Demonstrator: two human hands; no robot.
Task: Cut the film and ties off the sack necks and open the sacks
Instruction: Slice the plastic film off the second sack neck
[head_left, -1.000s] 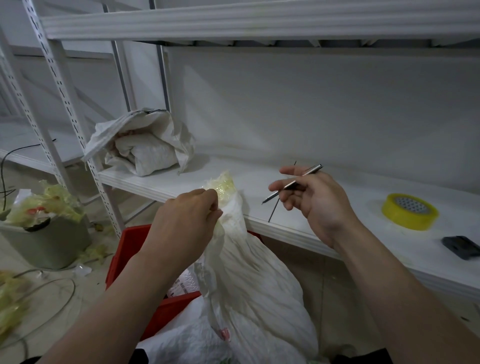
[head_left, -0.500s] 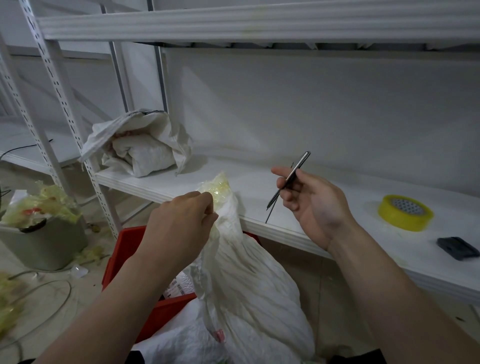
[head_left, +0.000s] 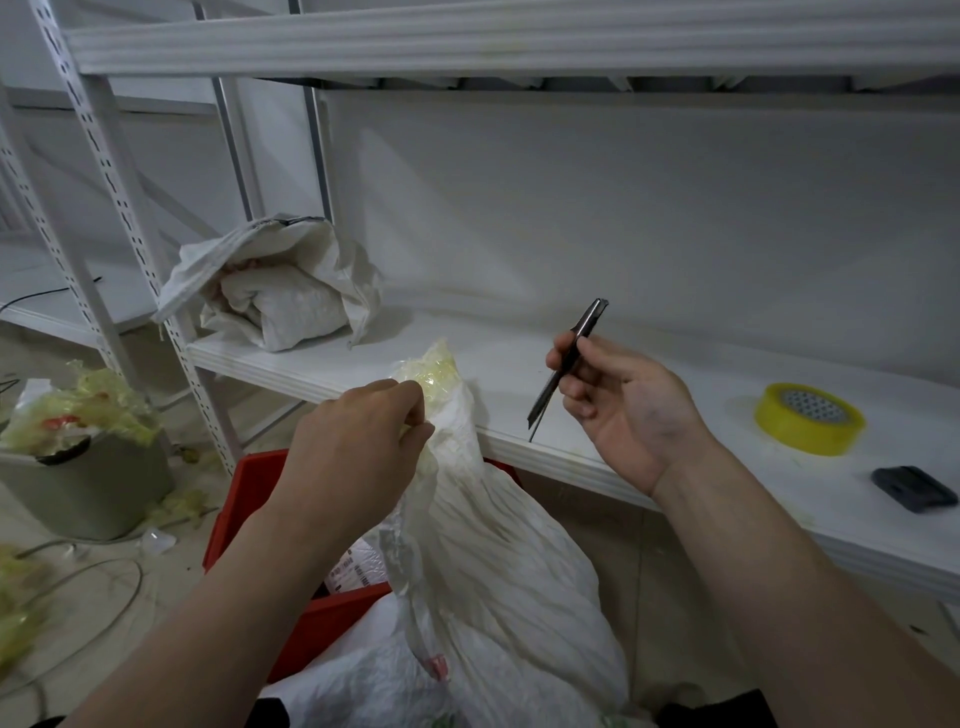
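Note:
A white woven sack stands in front of me, its neck bunched and wrapped in yellowish film. My left hand pinches the neck just below the film and holds it upright. To the right, apart from the sack, my right hand holds a slim dark utility knife between thumb and fingers, blade tip pointing down-left, clear of the film.
A white shelf runs behind the sack and carries an opened sack, a yellow tape roll and a small black object. A red crate is behind the sack. A grey bin with film scraps stands left; cables lie on the floor.
My right hand has turned the knife from nearly level to steeply upright, blade tip down. My left hand keeps its pinch on the sack neck.

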